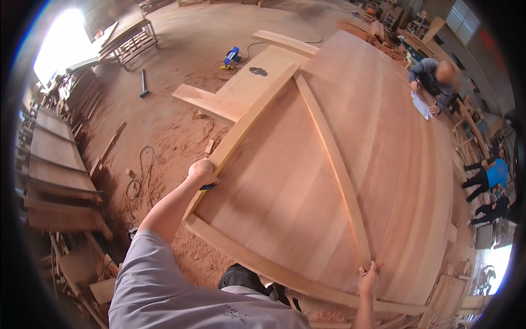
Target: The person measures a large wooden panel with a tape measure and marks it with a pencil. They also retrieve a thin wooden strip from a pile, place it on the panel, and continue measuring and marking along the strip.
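Workshop floor [174, 118], sawdusty, far L; big wood panel [274, 181] fills centre. Strip [335, 159] slants across it, far L to near R. L hand [203, 171] curls tight at L rail [252, 119] w/ small blue item [208, 187], prob. steadying. R hand [367, 279] pinches thin red stick [381, 266] by strip's near end, prob. for fine control.

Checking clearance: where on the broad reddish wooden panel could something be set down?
Bare: the triangle inside the pale wooden left strip, slanting strip and near strip; also the panel between slanting strip and white paper sheet. Crowded: slanting strip's near end, at the right hand.
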Demonstrator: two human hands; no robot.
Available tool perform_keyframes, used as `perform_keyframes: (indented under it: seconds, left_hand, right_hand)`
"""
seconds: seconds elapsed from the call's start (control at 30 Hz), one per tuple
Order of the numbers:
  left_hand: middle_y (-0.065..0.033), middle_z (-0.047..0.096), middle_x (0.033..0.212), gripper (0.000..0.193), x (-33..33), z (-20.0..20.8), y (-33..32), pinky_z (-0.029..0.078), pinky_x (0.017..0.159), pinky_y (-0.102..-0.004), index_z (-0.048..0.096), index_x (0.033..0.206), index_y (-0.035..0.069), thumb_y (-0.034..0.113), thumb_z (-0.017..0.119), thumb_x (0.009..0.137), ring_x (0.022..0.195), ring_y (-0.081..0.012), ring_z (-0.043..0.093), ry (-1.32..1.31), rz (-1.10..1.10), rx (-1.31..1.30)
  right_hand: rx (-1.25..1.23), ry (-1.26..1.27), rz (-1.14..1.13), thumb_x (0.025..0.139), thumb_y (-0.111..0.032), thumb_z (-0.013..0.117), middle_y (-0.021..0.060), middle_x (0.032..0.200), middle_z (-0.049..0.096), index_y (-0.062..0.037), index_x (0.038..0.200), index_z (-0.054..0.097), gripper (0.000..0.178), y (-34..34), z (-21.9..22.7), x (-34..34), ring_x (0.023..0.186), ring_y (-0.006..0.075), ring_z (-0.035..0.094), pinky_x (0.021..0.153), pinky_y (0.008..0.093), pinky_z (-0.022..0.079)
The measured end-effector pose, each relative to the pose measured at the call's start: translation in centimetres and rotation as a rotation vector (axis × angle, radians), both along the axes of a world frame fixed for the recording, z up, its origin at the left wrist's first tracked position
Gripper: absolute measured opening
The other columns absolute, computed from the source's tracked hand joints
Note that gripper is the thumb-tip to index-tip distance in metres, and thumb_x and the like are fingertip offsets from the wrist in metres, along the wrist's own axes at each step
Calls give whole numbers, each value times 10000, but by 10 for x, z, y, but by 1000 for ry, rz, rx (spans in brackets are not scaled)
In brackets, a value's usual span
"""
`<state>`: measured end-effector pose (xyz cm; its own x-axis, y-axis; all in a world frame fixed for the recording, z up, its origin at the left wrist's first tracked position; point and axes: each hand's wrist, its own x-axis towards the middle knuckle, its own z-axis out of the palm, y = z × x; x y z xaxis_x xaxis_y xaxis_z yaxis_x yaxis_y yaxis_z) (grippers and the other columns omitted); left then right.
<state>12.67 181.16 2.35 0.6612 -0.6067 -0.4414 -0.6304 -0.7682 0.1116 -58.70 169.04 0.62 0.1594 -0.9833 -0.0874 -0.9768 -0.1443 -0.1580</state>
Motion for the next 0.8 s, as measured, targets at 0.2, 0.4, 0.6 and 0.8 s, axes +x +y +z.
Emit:
perform_keyframes:
  seconds: [0.2, 0.4, 0.6, 0.8]
  left_hand:
    - [-171, 720, 850, 342, 7, -23, 3, 571, 684, -428, 745, 879, 45, 322, 806, 687, 768, -303, 708, 53, -227, -226]
    - [-143, 710, 701, 236, 15, -45, -5, 554, 574, -399, 713, 825, -21, 73, 816, 634, 605, -260, 695, 162, -186, -283]
    - [-174, 720, 756, 256, 59, -62, -8, 571, 617, -376, 705, 871, -47, -34, 758, 621, 686, -254, 715, 427, -136, -191]
    - [-208, 683, 1183, 782, -72, 28, -56, 581, 847, -428, 544, 1336, -30, 96, 846, 626, 1033, -344, 690, -269, -583, 131]
  right_hand:
    - [-118, -477, 26, 923, -133, 696, 199, 1278, 605, 12, 1355, 513, 491, -11, -58, -28, 1184, 325, 589, 1015, 419, 465]
    - [-80, 135, -171, 808, -269, 770, 155, 1186, 658, -100, 1315, 509, 595, -11, -5, -1, 1113, 350, 612, 944, 489, 477]
    - [-334, -79, -184, 812, -223, 759, 156, 1255, 613, -86, 1338, 485, 608, 36, 4, 13, 1194, 340, 559, 956, 494, 475]
    - [-563, -340, -562, 876, -158, 678, 170, 1185, 630, -54, 1289, 516, 455, 131, 34, -42, 1074, 366, 616, 900, 433, 509]
